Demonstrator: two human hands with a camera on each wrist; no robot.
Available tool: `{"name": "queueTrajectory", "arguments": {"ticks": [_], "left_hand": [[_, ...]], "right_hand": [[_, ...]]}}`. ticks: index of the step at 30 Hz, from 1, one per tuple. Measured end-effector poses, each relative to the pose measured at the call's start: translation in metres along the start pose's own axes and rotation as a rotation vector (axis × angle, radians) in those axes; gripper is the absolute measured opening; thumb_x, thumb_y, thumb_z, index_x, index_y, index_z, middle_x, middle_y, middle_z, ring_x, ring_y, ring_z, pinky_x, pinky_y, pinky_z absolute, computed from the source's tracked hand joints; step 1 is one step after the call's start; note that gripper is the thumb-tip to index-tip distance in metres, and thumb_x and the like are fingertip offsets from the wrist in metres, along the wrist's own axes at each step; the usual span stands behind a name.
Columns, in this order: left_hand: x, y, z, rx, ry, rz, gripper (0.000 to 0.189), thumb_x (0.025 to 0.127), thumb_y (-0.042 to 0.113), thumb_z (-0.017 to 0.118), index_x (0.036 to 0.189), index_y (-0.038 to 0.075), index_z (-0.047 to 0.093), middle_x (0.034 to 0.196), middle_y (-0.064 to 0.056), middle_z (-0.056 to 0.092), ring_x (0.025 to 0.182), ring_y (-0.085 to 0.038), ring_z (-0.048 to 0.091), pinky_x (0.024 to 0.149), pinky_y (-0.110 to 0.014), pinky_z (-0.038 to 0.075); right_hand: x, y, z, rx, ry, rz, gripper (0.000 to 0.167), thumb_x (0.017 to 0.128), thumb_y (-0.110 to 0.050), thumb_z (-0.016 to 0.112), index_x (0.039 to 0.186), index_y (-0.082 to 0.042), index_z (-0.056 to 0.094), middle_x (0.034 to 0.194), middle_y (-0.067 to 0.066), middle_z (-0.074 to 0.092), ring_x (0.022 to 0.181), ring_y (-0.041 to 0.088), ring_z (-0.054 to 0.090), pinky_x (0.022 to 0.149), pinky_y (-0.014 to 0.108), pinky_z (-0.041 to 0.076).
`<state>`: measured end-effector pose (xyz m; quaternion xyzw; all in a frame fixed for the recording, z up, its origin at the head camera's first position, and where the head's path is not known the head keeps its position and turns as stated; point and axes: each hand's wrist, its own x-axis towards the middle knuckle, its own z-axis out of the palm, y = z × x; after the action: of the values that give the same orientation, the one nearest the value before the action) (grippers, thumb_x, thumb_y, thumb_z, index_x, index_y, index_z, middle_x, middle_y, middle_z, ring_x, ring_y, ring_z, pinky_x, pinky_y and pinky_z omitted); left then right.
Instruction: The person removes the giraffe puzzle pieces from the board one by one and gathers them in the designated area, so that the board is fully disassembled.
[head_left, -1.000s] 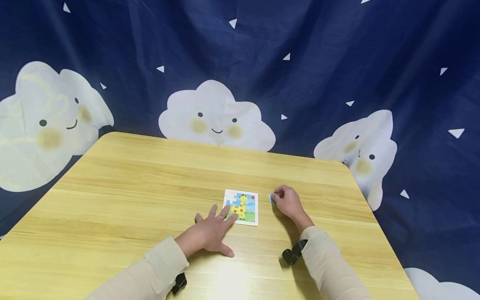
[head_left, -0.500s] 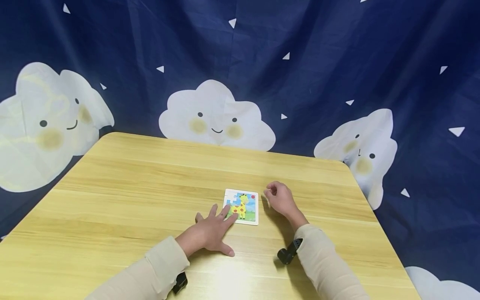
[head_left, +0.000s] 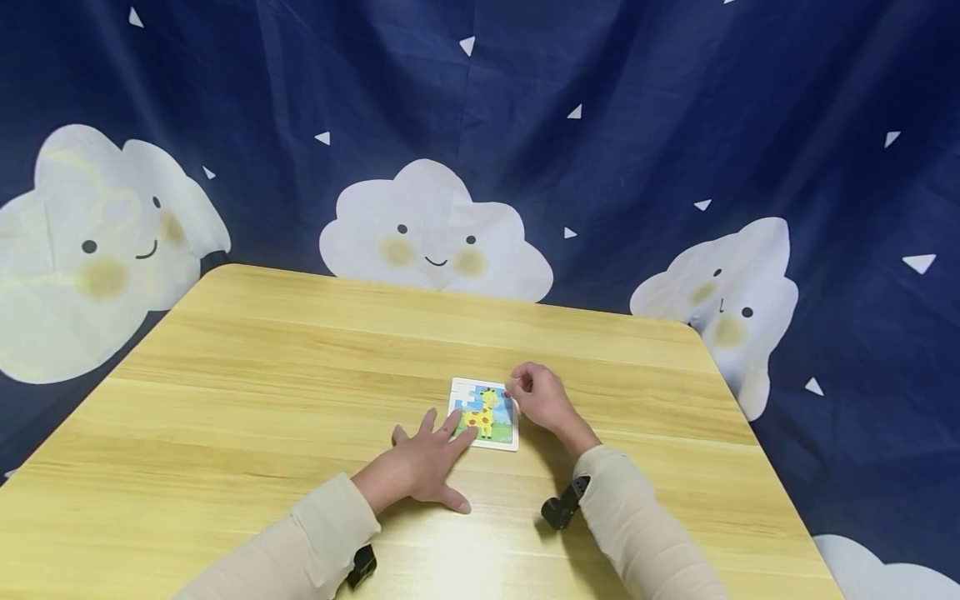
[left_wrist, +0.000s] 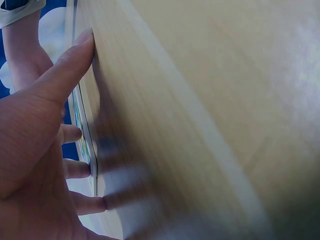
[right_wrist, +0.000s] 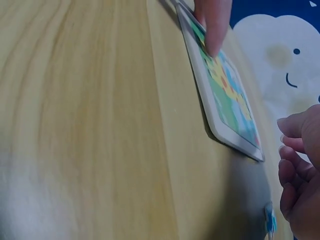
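A small square jigsaw puzzle board lies on the table, with a yellow giraffe on a blue and green ground. Its upper left part is bare and pale. My left hand is spread wide, its fingertips on the lower left of the board. Beside the board's upper right corner is my right hand, fingers curled and thumb near the forefinger; the right wrist view shows nothing between its fingertips. A small blue puzzle piece lies on the table close to that hand, hidden from the head view.
The pale wooden table reaches back to a dark blue curtain printed with white clouds. A black wrist camera hangs at my right cuff, and another black camera shows under the left sleeve.
My right hand has moved left, from the blue puzzle piece it was touching to the board's upper right corner. My left hand stays where it was on the board.
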<state>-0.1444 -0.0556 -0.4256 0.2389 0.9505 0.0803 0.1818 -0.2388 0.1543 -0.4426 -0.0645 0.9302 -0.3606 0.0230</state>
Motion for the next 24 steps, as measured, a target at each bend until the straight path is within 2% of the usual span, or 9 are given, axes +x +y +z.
{"name": "queueTrajectory", "arguments": {"ticks": [8, 17, 24], "left_hand": [[-0.001, 0.0, 0.0, 0.019, -0.001, 0.002, 0.104, 0.065, 0.073, 0.066, 0.149, 0.025, 0.029, 0.157, -0.008, 0.02, 0.139, -0.044, 0.021, 0.088, -0.072, 0.031], [0.0, 0.0, 0.0, 0.031, 0.001, 0.001, 0.104, 0.065, 0.073, 0.066, 0.149, 0.025, 0.029, 0.157, -0.008, 0.02, 0.139, -0.043, 0.021, 0.087, -0.072, 0.032], [0.0, 0.0, 0.001, 0.04, 0.004, 0.003, 0.104, 0.065, 0.074, 0.065, 0.149, 0.025, 0.029, 0.157, -0.008, 0.02, 0.139, -0.043, 0.022, 0.087, -0.072, 0.033]], "right_hand": [[0.0, -0.009, 0.01, -0.008, -0.04, -0.061, 0.016, 0.088, -0.015, 0.066, 0.101, -0.007, 0.065, 0.084, 0.003, 0.058, 0.075, 0.016, 0.051, 0.069, 0.029, 0.043], [0.001, -0.02, 0.019, -0.033, -0.122, -0.138, 0.02, 0.086, -0.013, 0.069, 0.104, -0.009, 0.067, 0.101, 0.007, 0.06, 0.087, 0.018, 0.054, 0.078, 0.034, 0.046], [0.001, -0.025, 0.024, -0.067, -0.156, -0.181, 0.022, 0.085, -0.013, 0.07, 0.106, -0.009, 0.069, 0.101, 0.006, 0.059, 0.086, 0.016, 0.051, 0.078, 0.034, 0.045]]}}
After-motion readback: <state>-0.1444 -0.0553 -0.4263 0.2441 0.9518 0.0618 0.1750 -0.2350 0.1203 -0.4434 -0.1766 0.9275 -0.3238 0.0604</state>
